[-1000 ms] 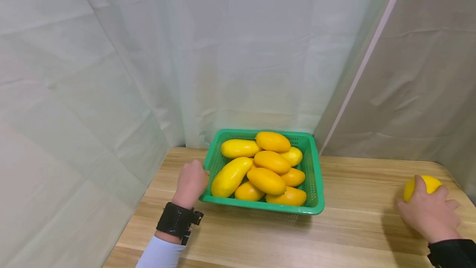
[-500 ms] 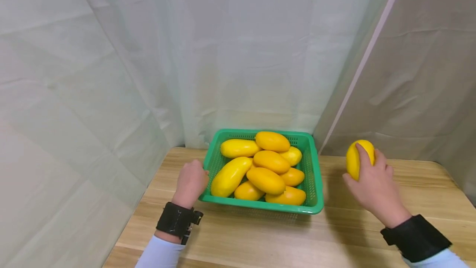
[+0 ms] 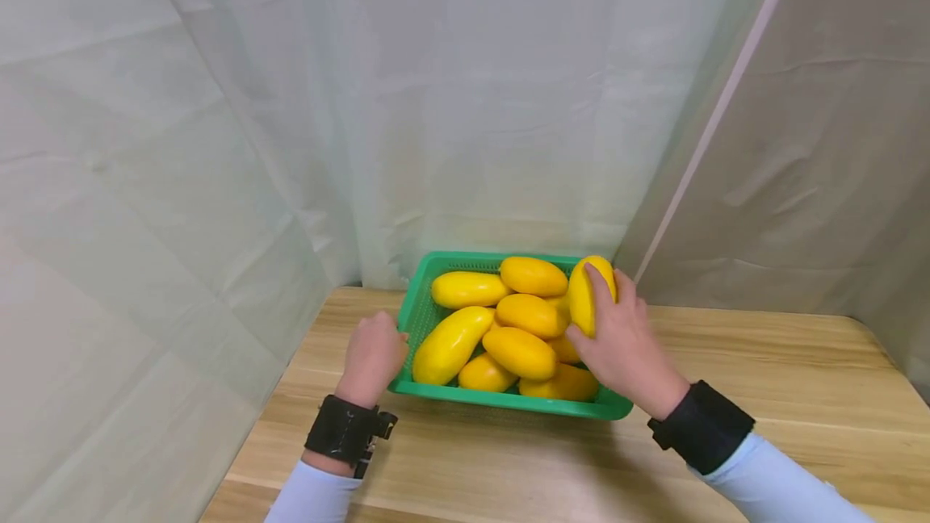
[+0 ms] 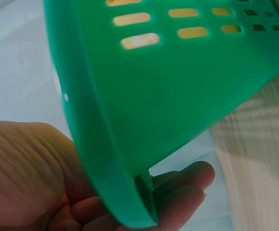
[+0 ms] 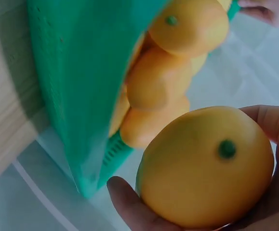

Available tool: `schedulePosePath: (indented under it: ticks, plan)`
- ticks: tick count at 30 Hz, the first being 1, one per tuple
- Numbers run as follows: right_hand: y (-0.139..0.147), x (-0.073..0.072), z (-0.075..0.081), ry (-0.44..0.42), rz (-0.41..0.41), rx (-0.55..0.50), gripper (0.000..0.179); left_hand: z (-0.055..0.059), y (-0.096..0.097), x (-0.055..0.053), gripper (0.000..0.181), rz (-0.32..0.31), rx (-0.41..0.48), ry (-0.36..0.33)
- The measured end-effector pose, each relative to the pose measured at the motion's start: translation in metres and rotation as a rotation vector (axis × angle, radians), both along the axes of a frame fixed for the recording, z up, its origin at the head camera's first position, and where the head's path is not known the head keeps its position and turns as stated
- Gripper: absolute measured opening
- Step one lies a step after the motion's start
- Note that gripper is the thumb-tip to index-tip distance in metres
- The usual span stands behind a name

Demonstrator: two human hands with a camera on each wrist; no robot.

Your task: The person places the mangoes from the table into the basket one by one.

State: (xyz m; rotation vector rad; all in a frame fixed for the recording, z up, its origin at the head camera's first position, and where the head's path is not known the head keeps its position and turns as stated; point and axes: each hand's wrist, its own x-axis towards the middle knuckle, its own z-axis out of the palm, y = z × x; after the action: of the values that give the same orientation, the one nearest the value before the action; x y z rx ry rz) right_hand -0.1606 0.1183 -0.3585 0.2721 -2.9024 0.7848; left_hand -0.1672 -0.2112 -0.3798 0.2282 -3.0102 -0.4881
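My right hand grips a yellow mango over the right side of a green plastic basket. In the right wrist view that mango shows its green stem spot, with thumb and fingers curled round it. My left hand holds the basket's left rim; in the left wrist view its fingers hook under the rim's edge. Several yellow and orange mangoes lie heaped in the basket. The held mango and the right hand partly hide those at the right end.
The basket stands on a wooden table, close to its back edge. Pale cloth sheets hang behind and to the left, and a darker one hangs at the right. A black band circles each wrist.
From the table's right end, the right hand has lifted the mango and carried it left to above the basket. The left hand has stayed on the rim.
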Motion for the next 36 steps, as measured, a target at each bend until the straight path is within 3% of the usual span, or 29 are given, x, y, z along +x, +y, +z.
schedulePosePath:
  ticks: [12, 21, 27, 36]
  plan:
    - [-0.013, -0.001, -0.02, -0.064, 0.045, 0.01, 0.081, 0.003, 0.0, 0.001, 0.02, 0.007, 0.033, -0.023]
    - [-0.019, -0.001, -0.033, -0.071, 0.021, 0.021, 0.077, 0.001, 0.0, 0.0, 0.019, -0.001, 0.025, -0.013]
    - [-0.016, 0.001, -0.035, -0.103, 0.014, 0.008, 0.078, 0.003, 0.001, 0.001, 0.018, -0.006, 0.031, -0.008]
    - [-0.001, 0.003, -0.029, -0.119, 0.066, -0.067, 0.084, 0.003, 0.002, 0.002, 0.018, -0.013, 0.011, 0.003]
